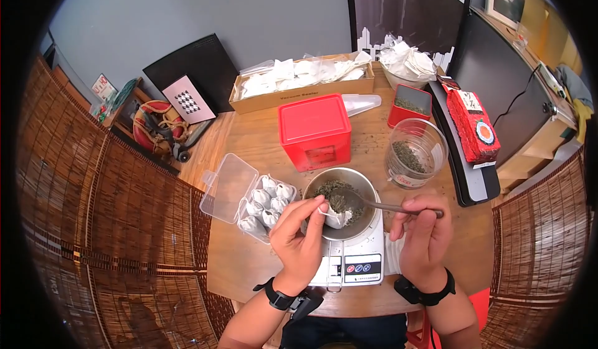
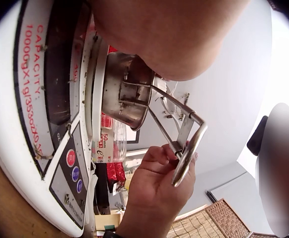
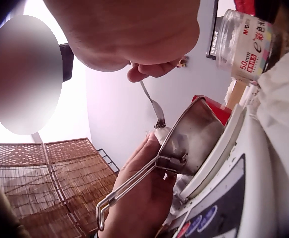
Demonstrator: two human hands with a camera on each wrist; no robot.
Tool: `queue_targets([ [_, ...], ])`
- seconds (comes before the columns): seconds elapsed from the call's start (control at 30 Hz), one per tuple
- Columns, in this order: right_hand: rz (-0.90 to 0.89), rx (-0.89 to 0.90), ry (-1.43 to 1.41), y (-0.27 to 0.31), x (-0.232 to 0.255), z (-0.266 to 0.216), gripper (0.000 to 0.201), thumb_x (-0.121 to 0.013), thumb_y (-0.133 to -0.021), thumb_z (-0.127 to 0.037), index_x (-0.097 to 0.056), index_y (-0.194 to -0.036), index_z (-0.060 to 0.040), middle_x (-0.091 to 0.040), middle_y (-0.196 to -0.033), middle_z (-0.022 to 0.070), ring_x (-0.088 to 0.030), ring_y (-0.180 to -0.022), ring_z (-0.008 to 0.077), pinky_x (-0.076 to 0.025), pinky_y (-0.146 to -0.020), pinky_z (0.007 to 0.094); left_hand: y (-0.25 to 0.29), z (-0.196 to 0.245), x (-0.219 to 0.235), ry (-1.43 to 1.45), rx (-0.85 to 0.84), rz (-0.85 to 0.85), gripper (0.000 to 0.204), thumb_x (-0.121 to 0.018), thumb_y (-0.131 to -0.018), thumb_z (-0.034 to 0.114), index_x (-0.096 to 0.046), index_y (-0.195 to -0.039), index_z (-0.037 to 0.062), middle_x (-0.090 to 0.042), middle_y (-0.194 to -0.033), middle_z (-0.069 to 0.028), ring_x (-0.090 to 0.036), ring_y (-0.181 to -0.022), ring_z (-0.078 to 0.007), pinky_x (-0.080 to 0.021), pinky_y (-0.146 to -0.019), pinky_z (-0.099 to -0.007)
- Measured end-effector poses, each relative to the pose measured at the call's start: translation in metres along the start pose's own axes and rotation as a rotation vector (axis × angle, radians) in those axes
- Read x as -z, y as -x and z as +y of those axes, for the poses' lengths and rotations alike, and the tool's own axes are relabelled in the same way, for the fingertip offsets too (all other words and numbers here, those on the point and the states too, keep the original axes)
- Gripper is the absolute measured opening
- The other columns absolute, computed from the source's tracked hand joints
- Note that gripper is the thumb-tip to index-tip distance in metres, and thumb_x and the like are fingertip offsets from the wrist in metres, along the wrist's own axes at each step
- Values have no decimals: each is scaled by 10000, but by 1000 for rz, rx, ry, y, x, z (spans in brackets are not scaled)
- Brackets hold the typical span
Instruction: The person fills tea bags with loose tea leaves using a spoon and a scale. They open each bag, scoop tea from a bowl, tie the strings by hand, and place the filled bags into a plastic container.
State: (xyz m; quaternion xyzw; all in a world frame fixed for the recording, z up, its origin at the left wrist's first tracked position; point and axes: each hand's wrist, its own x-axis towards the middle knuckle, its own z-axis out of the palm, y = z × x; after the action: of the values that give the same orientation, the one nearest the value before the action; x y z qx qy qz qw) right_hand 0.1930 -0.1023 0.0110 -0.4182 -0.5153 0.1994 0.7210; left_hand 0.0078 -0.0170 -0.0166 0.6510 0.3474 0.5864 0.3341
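My left hand (image 1: 298,240) pinches the top edge of a small white tea bag (image 1: 335,219) between thumb and fingers, over the near side of a steel pan (image 3: 196,136). My right hand (image 1: 427,240) holds a metal spoon (image 1: 398,208) by its handle. The spoon's bowl, carrying dried leaves (image 1: 341,199), is right at the bag's mouth. More dried leaves lie in the pan. Its folding wire handle (image 2: 186,129) points toward me. A white digital scale (image 1: 363,273) stands under the pan. In the right wrist view, the spoon tip (image 3: 159,116) dips toward the bag.
Left of the pan, an open clear box (image 1: 230,184) holds several filled, tied bags (image 1: 271,202). Behind stand a red tin (image 1: 314,131) and a carton (image 1: 299,97) of white bags. To the right are a clear jar (image 1: 416,153), a smaller red tin (image 1: 411,103) and a red packet (image 1: 473,128).
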Motion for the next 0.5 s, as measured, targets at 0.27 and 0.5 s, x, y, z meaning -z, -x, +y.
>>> queue_targets([
  [0.27, -39, 162, 189, -2, -3, -7, 327, -493, -1204, -293, -616, -1198, 10, -659, -921, 114, -628, -655, 114, -480, -608, 249, 0, 1, -1, 12, 23, 2, 196, -794, -986, -52, -812, -1181, -48, -801, -1063, -162, -743, -924, -181, -581, -844, -289],
  [0.5, -26, 184, 205, 2, -1, -10, 324, -510, -1198, -286, -641, -1187, 10, -688, -943, 120, -640, -659, 121, -495, -635, 270, 0, 1, -2, 14, 7, 5, 166, -761, -1015, -55, -801, -1176, -51, -787, -1079, -146, -730, -954, -172, -569, -861, -285],
])
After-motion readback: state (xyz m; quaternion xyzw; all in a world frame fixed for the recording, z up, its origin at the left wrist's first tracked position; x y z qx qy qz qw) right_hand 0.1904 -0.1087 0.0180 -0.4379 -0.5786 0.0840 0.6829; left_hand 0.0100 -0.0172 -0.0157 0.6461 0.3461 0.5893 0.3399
